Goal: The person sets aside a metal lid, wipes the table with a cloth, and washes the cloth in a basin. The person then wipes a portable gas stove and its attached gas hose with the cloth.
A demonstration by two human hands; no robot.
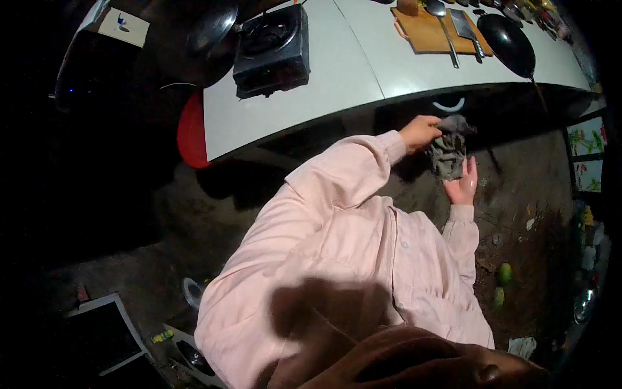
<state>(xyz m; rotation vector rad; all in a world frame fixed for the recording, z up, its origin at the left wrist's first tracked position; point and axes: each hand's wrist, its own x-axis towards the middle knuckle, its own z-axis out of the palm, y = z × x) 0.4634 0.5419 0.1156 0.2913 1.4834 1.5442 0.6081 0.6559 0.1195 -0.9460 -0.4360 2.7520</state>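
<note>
A stove [271, 48] sits at the left end of the tabletop [337, 71]; off the near edge, right of centre, the left hand [421, 133], fingers curled, grips a crumpled grey cloth [448, 155] near its top; the right hand [461, 188], mostly unfurled, seems to touch its lower end; even support should keep loose folds from slipping

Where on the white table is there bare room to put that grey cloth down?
Mainly between the stove and cutting board, where the white table is bare. Also the strip between stove and front edge. Crowded: the right side, where ladle, cleaver and black pan sit close together.
</note>
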